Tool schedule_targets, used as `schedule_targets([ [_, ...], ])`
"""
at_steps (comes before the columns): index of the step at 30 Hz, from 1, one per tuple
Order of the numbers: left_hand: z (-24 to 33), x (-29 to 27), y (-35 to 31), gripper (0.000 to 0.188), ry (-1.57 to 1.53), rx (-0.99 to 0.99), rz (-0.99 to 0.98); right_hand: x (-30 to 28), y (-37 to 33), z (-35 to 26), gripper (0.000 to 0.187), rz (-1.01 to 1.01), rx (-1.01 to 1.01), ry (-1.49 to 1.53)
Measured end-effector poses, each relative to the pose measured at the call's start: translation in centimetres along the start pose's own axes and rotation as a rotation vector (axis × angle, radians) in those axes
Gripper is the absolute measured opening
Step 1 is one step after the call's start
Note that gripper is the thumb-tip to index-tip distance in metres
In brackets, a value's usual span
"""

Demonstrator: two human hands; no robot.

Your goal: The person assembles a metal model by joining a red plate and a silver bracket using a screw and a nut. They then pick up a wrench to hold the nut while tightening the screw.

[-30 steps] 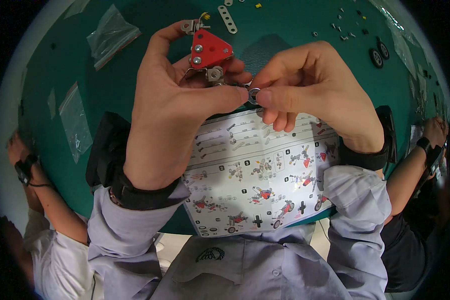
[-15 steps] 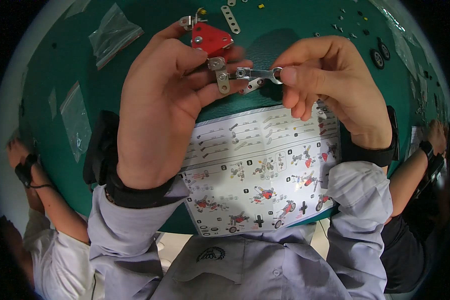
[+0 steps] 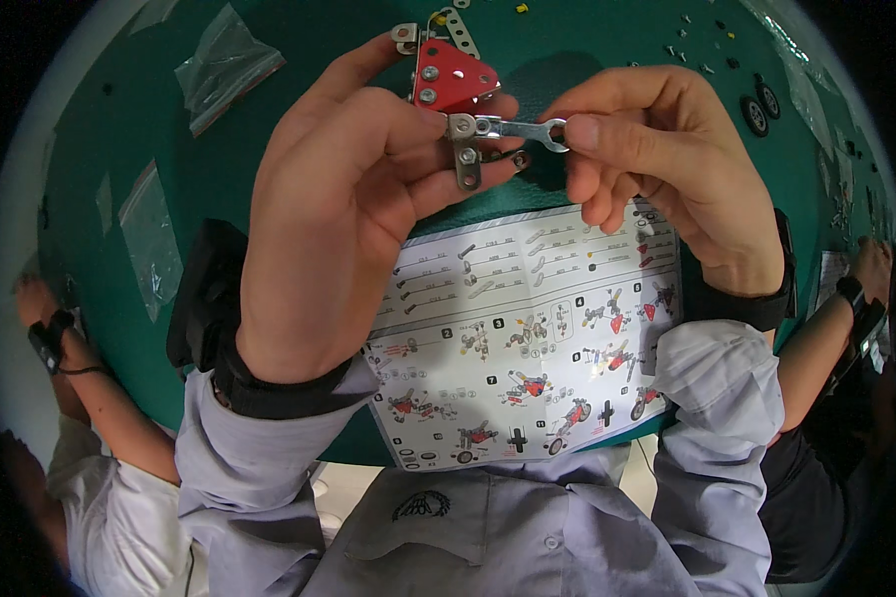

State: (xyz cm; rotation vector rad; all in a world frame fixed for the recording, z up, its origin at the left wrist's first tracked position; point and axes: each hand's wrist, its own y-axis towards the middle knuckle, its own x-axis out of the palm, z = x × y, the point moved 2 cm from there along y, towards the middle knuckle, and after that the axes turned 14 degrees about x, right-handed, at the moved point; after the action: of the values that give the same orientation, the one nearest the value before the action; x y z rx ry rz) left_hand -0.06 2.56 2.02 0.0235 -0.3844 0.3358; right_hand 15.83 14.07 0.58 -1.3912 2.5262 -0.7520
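Observation:
My left hand [image 3: 343, 174] holds a partly built metal model [image 3: 457, 77] between thumb and fingers. A red triangular plate with bolts shows on it, along with silver perforated strips and brackets. Between thumb and forefinger, my right hand [image 3: 657, 149] pinches the open end of a small flat metal wrench [image 3: 528, 130]. The wrench's far end sits at the bracket just below the red plate; whether it grips a nut there I cannot tell. My left fingers hide part of the model's underside.
Below my hands lies a printed instruction sheet [image 3: 528, 338] on the green table [image 3: 319, 30]. Plastic bags [image 3: 227, 70] lie at the left. Two small black wheels [image 3: 755, 116] and scattered screws are at the right. A perforated strip [image 3: 463, 35] lies beyond the model. Other people's arms flank both sides.
My left hand has moved a little right, and the model has turned, with its red plate now facing up more. The wrench end has come closer against the bracket.

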Motion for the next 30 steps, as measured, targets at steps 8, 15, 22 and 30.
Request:
schedule_targets([
  [8, -0.11, 0.26, -0.07, 0.052, 0.013, 0.010, -0.019, -0.02, 0.05, 0.09, 0.021, -0.025, -0.031, 0.004],
  [15, -0.13, 0.45, -0.12, 0.052, 0.018, 0.006, -0.010, 0.08, -0.04, 0.04, 0.020, -0.036, 0.001, -0.002],
  [22, -0.31, 0.36, -0.17, 0.056, 0.036, 0.026, -0.044, 0.12, -0.12, 0.00, 0.019, -0.017, -0.003, -0.006],
  [30, -0.32, 0.33, -0.25, 0.057, 0.064, 0.039, -0.050, 0.17, -0.11, 0.01, 0.019, -0.022, -0.011, -0.010],
])
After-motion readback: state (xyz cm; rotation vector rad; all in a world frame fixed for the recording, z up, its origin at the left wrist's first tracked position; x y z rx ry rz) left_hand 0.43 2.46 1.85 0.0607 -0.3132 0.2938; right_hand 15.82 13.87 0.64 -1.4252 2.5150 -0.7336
